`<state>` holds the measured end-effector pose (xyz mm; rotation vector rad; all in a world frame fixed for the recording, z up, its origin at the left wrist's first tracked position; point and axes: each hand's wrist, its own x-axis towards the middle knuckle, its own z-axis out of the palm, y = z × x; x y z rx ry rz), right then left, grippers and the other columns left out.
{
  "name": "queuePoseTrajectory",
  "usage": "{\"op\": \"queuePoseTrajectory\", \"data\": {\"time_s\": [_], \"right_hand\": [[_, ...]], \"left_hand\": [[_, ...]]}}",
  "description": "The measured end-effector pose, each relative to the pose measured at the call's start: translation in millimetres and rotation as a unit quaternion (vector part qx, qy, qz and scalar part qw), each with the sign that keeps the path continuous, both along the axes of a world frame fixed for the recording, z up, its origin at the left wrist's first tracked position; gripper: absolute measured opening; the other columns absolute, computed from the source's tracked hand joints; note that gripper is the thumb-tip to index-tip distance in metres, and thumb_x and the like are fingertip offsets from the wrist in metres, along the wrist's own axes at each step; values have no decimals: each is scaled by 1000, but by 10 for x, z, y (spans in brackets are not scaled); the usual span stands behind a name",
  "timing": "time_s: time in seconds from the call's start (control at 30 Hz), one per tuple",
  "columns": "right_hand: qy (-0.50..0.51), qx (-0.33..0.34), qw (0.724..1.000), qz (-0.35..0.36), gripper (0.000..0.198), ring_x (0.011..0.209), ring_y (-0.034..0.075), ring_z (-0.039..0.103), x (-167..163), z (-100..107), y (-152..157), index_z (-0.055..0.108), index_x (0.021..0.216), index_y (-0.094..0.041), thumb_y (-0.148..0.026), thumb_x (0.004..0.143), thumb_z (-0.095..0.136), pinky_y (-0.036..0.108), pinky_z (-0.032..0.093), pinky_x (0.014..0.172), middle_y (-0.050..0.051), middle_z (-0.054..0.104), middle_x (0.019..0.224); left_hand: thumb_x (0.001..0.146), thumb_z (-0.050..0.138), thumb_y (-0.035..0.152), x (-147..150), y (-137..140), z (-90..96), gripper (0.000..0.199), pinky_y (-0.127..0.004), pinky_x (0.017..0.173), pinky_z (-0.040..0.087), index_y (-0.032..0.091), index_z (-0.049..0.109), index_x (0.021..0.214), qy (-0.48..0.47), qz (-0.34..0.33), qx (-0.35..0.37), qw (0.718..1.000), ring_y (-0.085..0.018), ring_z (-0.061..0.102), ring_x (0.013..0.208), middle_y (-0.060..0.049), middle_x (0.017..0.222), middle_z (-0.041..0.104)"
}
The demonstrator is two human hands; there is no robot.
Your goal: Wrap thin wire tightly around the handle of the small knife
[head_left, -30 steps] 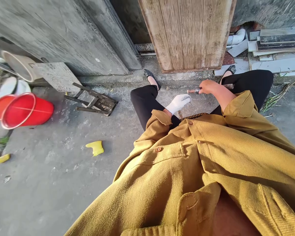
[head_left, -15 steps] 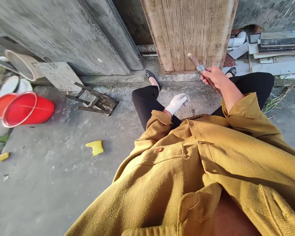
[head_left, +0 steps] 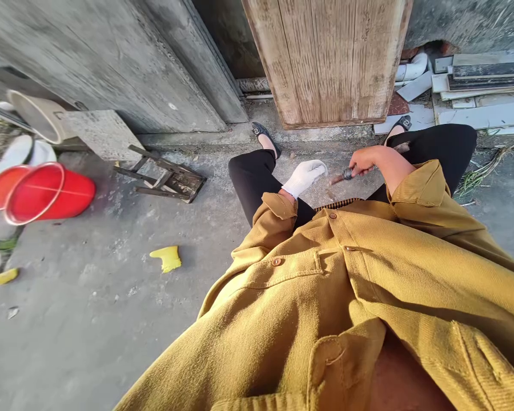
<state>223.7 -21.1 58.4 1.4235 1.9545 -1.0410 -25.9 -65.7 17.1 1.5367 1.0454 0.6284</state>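
My left hand (head_left: 305, 176), in a white knitted glove, is closed in a pinch above my lap. A thin strand of wire at its fingers showed a moment ago; now it is too fine to make out clearly. My bare right hand (head_left: 370, 158) is wrapped round a short wooden stick (head_left: 336, 180). Grey metal wire (head_left: 346, 173) is wound in a coil around the stick, just beside my fingers. The stick lies nearly level, its free end pointing left towards the glove, a small gap apart.
A wooden panel (head_left: 325, 63) leans against the wall ahead, between my feet. Left of me are an overturned wooden stool (head_left: 171, 177), a red bucket (head_left: 75, 191) and a yellow scrap (head_left: 169, 258) on the concrete. Stacked boards (head_left: 488, 117) lie at the right.
My right hand has lowered and turned the stick from pointing up and away to nearly level, closer to the glove. My left hand has shifted slightly left.
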Motion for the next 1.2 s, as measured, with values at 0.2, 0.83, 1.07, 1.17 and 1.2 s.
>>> {"op": "queuePoseTrajectory", "data": {"time_s": [0.2, 0.83, 1.07, 1.17, 1.2], "right_hand": [[301, -90, 949, 18, 33, 65, 13, 59, 59, 79, -53, 73, 87, -18, -49, 84, 84, 26, 48, 67, 0, 68, 73], [6, -11, 1000, -13, 16, 76, 21, 68, -9, -47, 34, 80, 91, -17, -31, 97, 76, 34, 51, 78, 6, 74, 78], [212, -99, 971, 47, 32, 71, 15, 61, 52, 134, -51, 77, 88, -18, -49, 89, 83, 29, 49, 75, 1, 70, 76], [340, 24, 934, -103, 34, 72, 15, 63, 94, 228, -32, 74, 93, -19, -53, 94, 79, 28, 53, 73, 4, 73, 84], [369, 79, 911, -169, 38, 72, 16, 63, 108, 231, -15, 73, 95, -19, -56, 96, 76, 28, 53, 71, 5, 73, 84]], "left_hand": [[96, 68, 37, -6, 59, -193, 25, -23, 55, 37, 17, 68, 82, 3, 91, 21, 996, -11, 47, 55, 1, 63, 56], [95, 76, 45, -1, -53, -179, 34, -22, 55, 38, 14, 69, 81, -80, -17, -46, 996, -8, 43, 54, 2, 64, 54], [98, 66, 24, 47, 38, -270, 21, -22, 56, 39, 16, 65, 78, -21, 105, -42, 993, -10, 46, 53, 3, 58, 52], [99, 69, 28, 64, 40, -300, 24, -22, 55, 38, 17, 64, 78, -23, 83, -80, 993, -10, 45, 52, 3, 57, 51], [100, 69, 30, 67, 30, -301, 25, -22, 55, 39, 17, 65, 80, -30, 63, -89, 994, -10, 45, 52, 3, 56, 50]]}}
